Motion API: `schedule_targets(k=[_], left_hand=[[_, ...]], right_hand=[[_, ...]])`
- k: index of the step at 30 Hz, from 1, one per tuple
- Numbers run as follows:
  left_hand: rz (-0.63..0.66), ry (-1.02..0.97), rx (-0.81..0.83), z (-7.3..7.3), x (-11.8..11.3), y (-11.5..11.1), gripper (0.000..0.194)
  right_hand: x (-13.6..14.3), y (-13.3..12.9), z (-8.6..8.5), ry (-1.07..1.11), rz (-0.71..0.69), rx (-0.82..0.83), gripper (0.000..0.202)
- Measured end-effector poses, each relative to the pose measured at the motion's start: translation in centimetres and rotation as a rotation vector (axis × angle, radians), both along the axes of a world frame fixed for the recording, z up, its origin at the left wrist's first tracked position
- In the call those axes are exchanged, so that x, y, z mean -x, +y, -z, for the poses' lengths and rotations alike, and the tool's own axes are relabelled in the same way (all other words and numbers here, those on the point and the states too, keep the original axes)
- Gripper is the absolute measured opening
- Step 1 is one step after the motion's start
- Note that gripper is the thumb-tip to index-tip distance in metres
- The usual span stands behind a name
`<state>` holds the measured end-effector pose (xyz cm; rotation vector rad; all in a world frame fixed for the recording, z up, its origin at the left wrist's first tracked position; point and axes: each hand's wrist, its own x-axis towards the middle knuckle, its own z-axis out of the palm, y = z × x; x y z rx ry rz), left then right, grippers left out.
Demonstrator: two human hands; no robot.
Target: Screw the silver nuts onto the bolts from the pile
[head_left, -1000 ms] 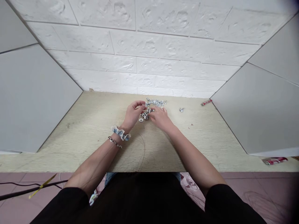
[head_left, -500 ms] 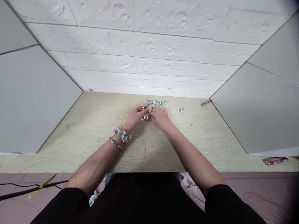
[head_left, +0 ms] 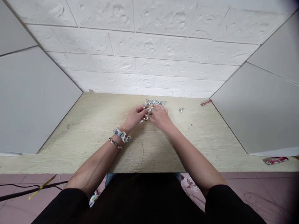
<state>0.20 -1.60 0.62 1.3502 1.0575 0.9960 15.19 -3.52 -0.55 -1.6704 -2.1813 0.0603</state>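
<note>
1. Left hand point(head_left: 135, 115): thumb and index finger pinched nearly together on a small silver bolt point(head_left: 144, 108), shank roughly upright; other fingers curled, partly hidden.
2. Right hand point(head_left: 161, 117): half curled, palm down, thumb and forefinger closed around a small metal piece point(head_left: 150, 110); exact type too small to tell. Both hands were near each other, fingertips just apart, over the middle of the table point(head_left: 98, 124).
3. Directly below the fingertips, on the near side: a bolt with a broad round base point(head_left: 145, 118), and just left of it a flat washer point(head_left: 141, 121), partly covered by the left hand.
4. Left wrist wore a blue-and-white scrunchie point(head_left: 121, 135) and a chain bracelet point(head_left: 115, 143).
5. Just beyond the hands, toward the wall: a loose pile of silver hardware point(head_left: 157, 102), bolts visible; nearest part blocked by the fingers.
6. Right of the pile, well apart: one lone bolt point(head_left: 181, 109), lying on its side.
7. Farther right, a red battery-like cylinder point(head_left: 206, 102) by the right panel point(head_left: 263, 105); a second red cylinder point(head_left: 275, 160) lay near the table's front edge.
8. White brick-pattern wall point(head_left: 149, 46) stood behind; gray panel point(head_left: 39, 99) on the left.
</note>
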Motion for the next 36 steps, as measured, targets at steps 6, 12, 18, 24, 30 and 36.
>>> schedule_targets(k=[6,12,18,24,30,36], left_hand=[[0.048,0.099,-0.06,0.2,0.1,0.0,0.031],[0.074,0.148,-0.118,0.3,0.2,0.0,0.033],[0.127,0.21,-0.134,0.1,0.2,-0.2,0.039],[0.15,0.215,-0.147,-0.1,0.0,-0.5,0.038],[0.125,0.194,-0.123,-0.4,0.0,-0.7,0.036],[0.116,0.148,-0.114,-0.7,-0.1,-0.9,0.035]], right_hand=[[0.0,0.1,-0.6,0.294,0.105,-0.139,0.014],[0.1,0.0,-1.3,0.54,0.047,-0.221,0.016],[0.4,0.1,-1.1,0.69,-0.044,-0.106,0.017],[0.5,0.2,-1.0,0.692,-0.048,-0.026,0.017],[0.5,0.2,-1.1,0.67,-0.037,-0.038,0.016],[0.5,0.4,-0.7,0.713,-0.052,-0.035,0.02]])
